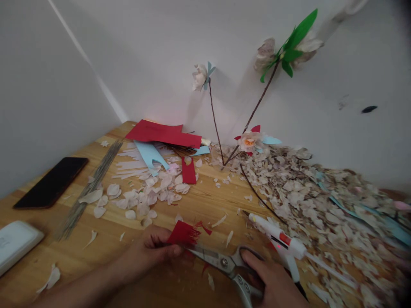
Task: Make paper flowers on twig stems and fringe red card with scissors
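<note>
Near the front middle of the table, my left hand point(157, 248) pinches a small piece of red paper point(183, 233) between thumb and fingers. The far edge of this piece is cut into a fringe of thin strips. My right hand point(269, 273) grips a pair of metal scissors point(224, 262) by the handles. Their blade tips point left and meet the lower right part of the red paper. Whether paper lies between the blades is blurred. A few red scraps point(205, 229) lie beside the fringe. Just beyond my right hand lies a white hot glue gun point(279, 235).
Dried petals point(302, 192) are heaped at the right, with more loose petals point(144, 199) mid-table. Red sheets point(163, 132), wires point(93, 188), a phone point(51, 182) and a white box-like object point(17, 244) lie left. Twigs with paper-leafed flowers point(252, 141) lean against the wall.
</note>
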`<state>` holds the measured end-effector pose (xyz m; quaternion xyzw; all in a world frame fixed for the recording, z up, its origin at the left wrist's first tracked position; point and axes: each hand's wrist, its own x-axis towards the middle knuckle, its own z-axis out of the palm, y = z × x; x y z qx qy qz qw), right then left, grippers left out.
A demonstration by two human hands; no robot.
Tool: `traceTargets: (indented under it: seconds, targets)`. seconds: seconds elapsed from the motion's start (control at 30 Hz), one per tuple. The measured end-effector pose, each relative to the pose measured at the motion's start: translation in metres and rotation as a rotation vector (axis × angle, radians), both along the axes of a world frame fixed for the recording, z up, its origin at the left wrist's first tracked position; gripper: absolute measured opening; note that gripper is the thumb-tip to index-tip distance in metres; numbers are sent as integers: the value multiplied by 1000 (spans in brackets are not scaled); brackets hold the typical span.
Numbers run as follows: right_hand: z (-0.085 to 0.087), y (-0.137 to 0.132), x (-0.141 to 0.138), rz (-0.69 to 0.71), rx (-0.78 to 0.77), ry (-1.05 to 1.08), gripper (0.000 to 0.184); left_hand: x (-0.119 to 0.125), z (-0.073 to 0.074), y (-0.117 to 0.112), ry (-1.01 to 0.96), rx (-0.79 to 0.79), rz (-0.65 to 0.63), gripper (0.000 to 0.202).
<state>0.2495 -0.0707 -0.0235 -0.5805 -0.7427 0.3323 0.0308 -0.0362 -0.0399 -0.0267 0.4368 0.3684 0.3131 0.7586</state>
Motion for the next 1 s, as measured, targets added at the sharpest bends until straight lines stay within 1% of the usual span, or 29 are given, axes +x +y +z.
traceTargets:
  seconds: [0.27, 0.4, 0.5, 0.57, 0.63, 0.67, 0.73, 0.87, 1.0]
  targets:
    - [-3, 0, 1, 8, 13, -11, 27, 0, -2, 0, -2, -15, -13, 22]
    - [-1, 0, 1, 7, -7, 6, 28, 0, -1, 1, 17, -3, -11, 21]
    - [1, 0, 1, 14, 20, -9, 26, 1, 0, 0, 14, -20, -10, 23]
    - [0, -1, 2, 15, 63, -20, 30, 1, 0, 0, 19, -19, 2, 26]
    - [-2, -3, 4, -3, 85, -37, 43, 1, 1, 0, 29, -6, 25, 30]
    - [-4, -3, 5, -15, 81, -46, 51, 2, 2, 1, 35, 1, 39, 31]
    - [-7, -4, 7, -26, 54, -64, 60, 2, 3, 1, 55, 18, 54, 30]
    - [-9, -4, 8, -24, 28, -100, 62, 3, 7, 1, 107, 30, 85, 27]
    - [-8, -5, 6, -4, 65, -115, 58, 5, 8, 1, 118, 43, 111, 28]
